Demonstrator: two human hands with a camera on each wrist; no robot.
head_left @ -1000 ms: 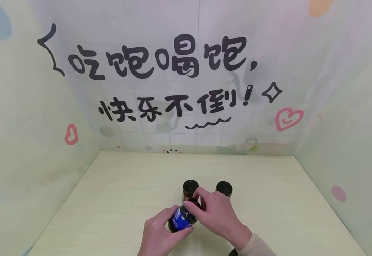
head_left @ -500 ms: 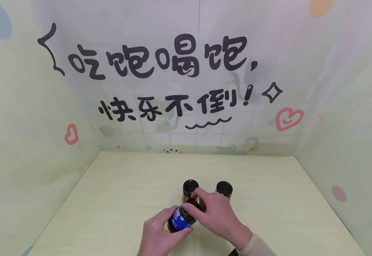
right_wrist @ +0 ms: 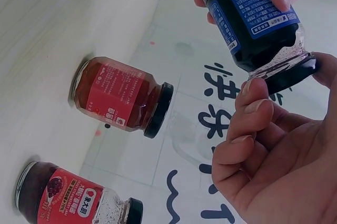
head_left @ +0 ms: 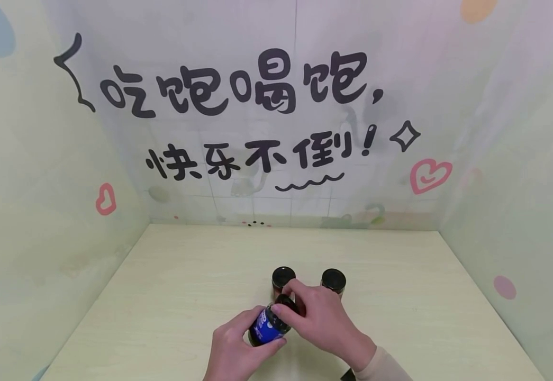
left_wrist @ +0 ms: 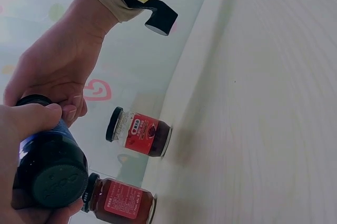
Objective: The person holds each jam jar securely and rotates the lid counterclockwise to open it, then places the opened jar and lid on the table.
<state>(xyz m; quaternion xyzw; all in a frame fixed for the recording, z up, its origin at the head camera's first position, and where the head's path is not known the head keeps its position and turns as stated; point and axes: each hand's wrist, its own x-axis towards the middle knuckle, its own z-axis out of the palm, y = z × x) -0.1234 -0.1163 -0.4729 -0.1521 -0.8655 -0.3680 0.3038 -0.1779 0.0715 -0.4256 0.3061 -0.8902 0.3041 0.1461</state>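
Observation:
A dark glass jam jar (head_left: 265, 328) with a blue label is held tilted above the table, its top toward the right. My left hand (head_left: 238, 341) grips its body, and its base (left_wrist: 58, 182) faces the left wrist camera. With thumb and fingertips my right hand (head_left: 328, 320) pinches the black lid (right_wrist: 292, 74), which sits on the jar's mouth. Clear glass shows between the dark contents and the lid. Behind the hands stand two red-labelled jam jars with black lids: one full jar (right_wrist: 118, 95) and one partly filled jar (right_wrist: 68, 197).
The pale wooden table (head_left: 186, 275) is enclosed by printed fabric walls (head_left: 276, 206) at the back and sides. A black strap (left_wrist: 160, 19) hangs from the right wrist over a beige sleeve (head_left: 383, 365).
Right fingers have shifted slightly to the left on the lid. The blue-labelled jar and the left hand stay almost in place; both standing jars have not moved.

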